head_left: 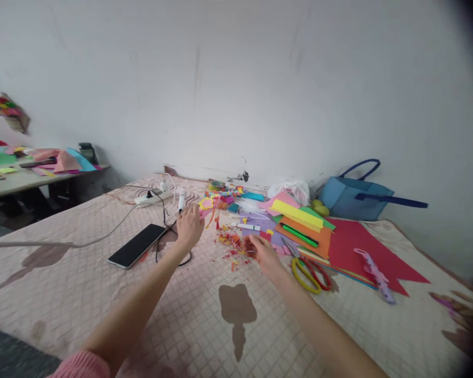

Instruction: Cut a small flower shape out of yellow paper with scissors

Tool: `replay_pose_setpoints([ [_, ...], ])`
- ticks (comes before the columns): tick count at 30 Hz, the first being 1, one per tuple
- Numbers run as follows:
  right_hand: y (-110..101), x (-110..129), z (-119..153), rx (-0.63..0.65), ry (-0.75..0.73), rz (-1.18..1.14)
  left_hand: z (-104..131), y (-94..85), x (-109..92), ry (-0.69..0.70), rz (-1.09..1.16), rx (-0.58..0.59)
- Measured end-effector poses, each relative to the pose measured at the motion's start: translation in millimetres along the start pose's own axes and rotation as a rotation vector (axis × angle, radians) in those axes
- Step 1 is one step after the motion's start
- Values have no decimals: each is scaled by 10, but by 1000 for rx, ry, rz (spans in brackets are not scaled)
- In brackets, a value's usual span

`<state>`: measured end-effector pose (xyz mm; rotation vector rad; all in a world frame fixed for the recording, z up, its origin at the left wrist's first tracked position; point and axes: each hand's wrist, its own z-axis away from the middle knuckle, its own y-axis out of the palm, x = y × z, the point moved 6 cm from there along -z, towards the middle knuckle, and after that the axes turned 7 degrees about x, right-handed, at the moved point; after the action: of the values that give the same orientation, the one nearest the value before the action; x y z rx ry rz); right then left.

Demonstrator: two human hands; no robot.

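Note:
My left hand (pixel 190 227) is closed, its fingertips turned away from me. It is beside a white tube-shaped thing (pixel 181 200) and a yellow and pink paper flower (pixel 206 204); what it grips, if anything, is hidden. My right hand (pixel 263 253) has its fingers curled together low over small red, orange and yellow paper scraps (pixel 232 242). Whether some scraps are inside the fingers does not show. A white marker (pixel 245 227) lies just behind that hand. To its right rest scissors (pixel 306 274) with yellow and red handles.
A black-screened phone (pixel 137 245) and a white power strip (pixel 153 197) with cables lie on the left. Coloured paper sheets (pixel 341 236), a green-and-black pen (pixel 299 235) and a purple strip-like item (pixel 374 273) are on the right. A blue bag (pixel 350 199) stands against the wall.

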<state>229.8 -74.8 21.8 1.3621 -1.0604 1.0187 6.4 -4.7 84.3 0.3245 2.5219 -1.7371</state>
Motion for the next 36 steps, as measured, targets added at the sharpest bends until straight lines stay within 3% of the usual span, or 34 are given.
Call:
replay_pose_setpoints([
  [5,-379,-71,63,-100,-7,11,-159,301,78,-49,-18,76],
  [11,-516,-183,163,-137,-10,-5,-270,443,119,-91,-40,160],
  [14,-572,-212,207,-145,-15,-6,-279,354,155,-86,-27,171],
  [19,-697,-173,240,-162,-44,11,-147,-20,154,1,46,104],
  [23,-783,-131,254,-197,-70,39,197,-111,-203,176,148,138],
  [27,-854,-111,270,-236,-91,80,687,111,-765,406,237,321],
  [30,-875,-107,292,-248,-89,101,930,234,-920,477,265,406],
  [32,-868,-106,306,-246,-84,105,976,247,-830,470,260,402],
  [36,-825,-105,319,-235,-84,102,898,229,-370,315,148,290],
])
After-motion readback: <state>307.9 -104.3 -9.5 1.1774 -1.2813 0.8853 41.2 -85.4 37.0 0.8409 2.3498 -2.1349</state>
